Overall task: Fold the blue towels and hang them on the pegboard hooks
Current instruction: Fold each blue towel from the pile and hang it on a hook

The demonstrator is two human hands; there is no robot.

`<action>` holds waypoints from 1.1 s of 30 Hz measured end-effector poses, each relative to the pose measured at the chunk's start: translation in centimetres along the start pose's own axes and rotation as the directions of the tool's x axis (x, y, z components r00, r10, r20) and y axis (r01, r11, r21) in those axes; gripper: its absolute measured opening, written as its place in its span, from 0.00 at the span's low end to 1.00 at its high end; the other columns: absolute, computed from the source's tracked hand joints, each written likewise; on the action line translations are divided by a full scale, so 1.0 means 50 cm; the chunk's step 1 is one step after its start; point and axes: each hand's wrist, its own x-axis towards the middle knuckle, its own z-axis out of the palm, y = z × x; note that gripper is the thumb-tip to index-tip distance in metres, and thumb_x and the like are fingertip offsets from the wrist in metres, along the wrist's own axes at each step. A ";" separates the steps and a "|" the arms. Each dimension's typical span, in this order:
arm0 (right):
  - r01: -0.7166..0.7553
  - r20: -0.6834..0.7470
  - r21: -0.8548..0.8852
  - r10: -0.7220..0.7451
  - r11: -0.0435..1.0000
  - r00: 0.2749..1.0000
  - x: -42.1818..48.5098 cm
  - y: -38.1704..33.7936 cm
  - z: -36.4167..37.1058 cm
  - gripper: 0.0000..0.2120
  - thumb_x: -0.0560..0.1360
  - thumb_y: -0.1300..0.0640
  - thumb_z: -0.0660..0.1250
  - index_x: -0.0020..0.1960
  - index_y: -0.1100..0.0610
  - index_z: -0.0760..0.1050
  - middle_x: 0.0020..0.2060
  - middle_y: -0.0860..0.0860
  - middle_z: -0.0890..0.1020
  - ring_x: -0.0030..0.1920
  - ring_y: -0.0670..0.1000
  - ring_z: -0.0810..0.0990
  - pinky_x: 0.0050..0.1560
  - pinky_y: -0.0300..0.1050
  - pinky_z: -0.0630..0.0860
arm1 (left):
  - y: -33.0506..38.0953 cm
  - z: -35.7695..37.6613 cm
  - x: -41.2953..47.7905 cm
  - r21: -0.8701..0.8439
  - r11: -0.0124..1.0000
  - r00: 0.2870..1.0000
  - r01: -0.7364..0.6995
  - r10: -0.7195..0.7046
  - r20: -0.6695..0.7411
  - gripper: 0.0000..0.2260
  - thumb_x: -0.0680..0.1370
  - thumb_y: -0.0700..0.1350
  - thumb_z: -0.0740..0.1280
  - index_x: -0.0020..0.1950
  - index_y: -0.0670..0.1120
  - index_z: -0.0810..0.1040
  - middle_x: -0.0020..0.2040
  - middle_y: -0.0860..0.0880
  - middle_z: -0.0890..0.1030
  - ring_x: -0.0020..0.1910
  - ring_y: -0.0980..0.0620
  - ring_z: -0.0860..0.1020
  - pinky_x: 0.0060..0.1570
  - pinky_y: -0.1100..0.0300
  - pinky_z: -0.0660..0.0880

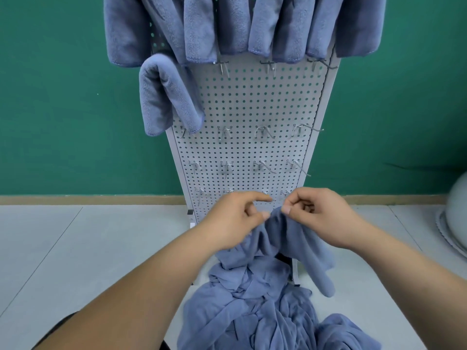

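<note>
Across the back of the frame runs a green wall (pixel 63 97), with a pale floor (pixel 88 248) below it. At centre the white pegboard (pixel 252 102) stands upright against that wall. Its top row is covered by hung towels (pixel 199 29), blue and overlapping, so I cannot count them surely. At the lower centre a heap of towels (pixel 265 311) lies crumpled on the floor at the board's foot, hiding its base. One folded towel (pixel 166 94) hangs alone at the upper left of the board, draped over a hook in the second row.

I count three bare hooks (pixel 262 132) beside that towel, then four in each of the next two rows. The lowest row sits partly behind my hands. At the right edge is a pale rounded thing (pixel 457 210) that I cannot identify.

My left hand (pixel 237 218) and right hand (pixel 321 215) meet just in front of the lowest hooks. Each pinches the top edge of one held towel (pixel 278 233), lifted out of the heap.
</note>
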 end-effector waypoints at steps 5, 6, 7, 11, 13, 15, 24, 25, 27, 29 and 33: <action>-0.003 0.020 0.089 0.001 0.996 1.000 0.004 -0.003 0.027 0.05 0.80 0.53 0.74 0.45 0.48 0.82 0.31 0.42 0.78 0.33 0.44 0.73 0.39 0.44 0.73 | 0.011 0.021 0.002 -0.083 0.996 1.000 0.018 -0.017 0.009 0.02 0.82 0.46 0.72 0.52 0.50 0.85 0.34 0.52 0.78 0.30 0.55 0.73 0.33 0.60 0.74; -0.015 0.032 0.075 0.013 0.997 0.999 0.003 0.000 0.026 0.05 0.80 0.52 0.74 0.44 0.48 0.81 0.31 0.42 0.77 0.33 0.44 0.73 0.39 0.43 0.72 | 0.009 0.016 0.003 -0.081 0.996 0.999 0.033 -0.033 0.006 0.02 0.82 0.46 0.73 0.50 0.51 0.85 0.35 0.52 0.79 0.31 0.54 0.75 0.36 0.56 0.77; -0.030 0.052 0.066 0.026 0.997 0.998 0.003 0.003 0.025 0.05 0.80 0.52 0.74 0.45 0.48 0.81 0.31 0.41 0.77 0.33 0.44 0.72 0.38 0.42 0.72 | 0.004 0.010 0.004 -0.071 0.996 0.999 0.051 -0.051 0.000 0.02 0.81 0.47 0.73 0.49 0.51 0.84 0.35 0.52 0.80 0.31 0.53 0.76 0.38 0.53 0.80; -0.077 0.135 0.101 0.063 0.992 0.989 0.006 0.015 0.012 0.05 0.79 0.52 0.75 0.46 0.50 0.82 0.31 0.43 0.76 0.33 0.48 0.71 0.38 0.44 0.71 | -0.015 -0.028 0.014 -0.002 0.991 0.990 0.131 -0.131 -0.048 0.05 0.81 0.47 0.73 0.45 0.52 0.84 0.34 0.51 0.81 0.30 0.52 0.78 0.39 0.50 0.82; -0.082 0.139 0.084 0.070 0.993 0.988 0.009 0.021 0.001 0.05 0.79 0.52 0.75 0.46 0.49 0.82 0.31 0.44 0.76 0.33 0.49 0.70 0.39 0.45 0.70 | -0.026 -0.057 0.020 0.045 0.986 0.983 0.161 -0.156 -0.094 0.06 0.81 0.47 0.74 0.44 0.51 0.84 0.33 0.49 0.82 0.30 0.53 0.78 0.40 0.52 0.81; -0.085 0.128 0.029 0.080 0.996 0.989 0.010 0.027 -0.015 0.05 0.79 0.51 0.75 0.45 0.49 0.82 0.30 0.44 0.76 0.33 0.47 0.71 0.38 0.44 0.71 | -0.043 -0.088 0.021 0.086 0.975 0.972 0.204 -0.191 -0.133 0.06 0.81 0.47 0.73 0.44 0.50 0.84 0.35 0.46 0.83 0.30 0.53 0.77 0.40 0.55 0.79; -0.225 0.024 -0.331 0.246 0.916 0.969 0.000 0.087 -0.090 0.05 0.77 0.49 0.77 0.43 0.44 0.83 0.35 0.36 0.84 0.39 0.39 0.81 0.43 0.40 0.77 | -0.121 -0.165 0.020 0.177 0.898 0.884 0.402 -0.331 -0.331 0.09 0.80 0.46 0.73 0.39 0.50 0.83 0.29 0.56 0.81 0.32 0.50 0.81 0.35 0.61 0.74; -0.243 -0.002 -0.346 0.258 0.906 0.966 -0.001 0.092 -0.095 0.05 0.77 0.49 0.77 0.43 0.45 0.83 0.35 0.37 0.84 0.41 0.41 0.82 0.45 0.42 0.78 | -0.126 -0.167 0.021 0.169 0.893 0.872 0.418 -0.342 -0.350 0.09 0.80 0.46 0.73 0.39 0.50 0.83 0.31 0.54 0.82 0.33 0.49 0.81 0.37 0.59 0.76; -0.273 -0.057 -0.346 0.270 0.898 0.961 -0.002 0.096 -0.100 0.06 0.76 0.50 0.77 0.42 0.45 0.82 0.34 0.40 0.85 0.41 0.47 0.83 0.45 0.46 0.79 | -0.132 -0.169 0.022 0.166 0.879 0.850 0.448 -0.361 -0.384 0.09 0.80 0.46 0.74 0.39 0.50 0.83 0.34 0.52 0.83 0.35 0.47 0.82 0.41 0.56 0.79; -0.276 -0.105 -0.314 0.256 0.908 0.961 -0.001 0.099 -0.097 0.06 0.77 0.50 0.77 0.43 0.44 0.82 0.33 0.40 0.84 0.38 0.48 0.82 0.39 0.46 0.77 | -0.130 -0.167 0.022 0.167 0.871 0.838 0.461 -0.366 -0.404 0.09 0.80 0.46 0.73 0.39 0.50 0.83 0.35 0.52 0.83 0.36 0.47 0.83 0.41 0.56 0.80; -0.228 -0.105 0.024 0.229 0.973 0.968 0.000 0.083 -0.074 0.03 0.81 0.54 0.73 0.51 0.46 0.82 0.32 0.51 0.81 0.34 0.49 0.72 0.37 0.44 0.69 | -0.111 -0.151 0.020 0.128 0.898 0.858 0.421 -0.348 -0.378 0.06 0.79 0.47 0.73 0.43 0.52 0.85 0.37 0.51 0.85 0.37 0.47 0.83 0.39 0.58 0.78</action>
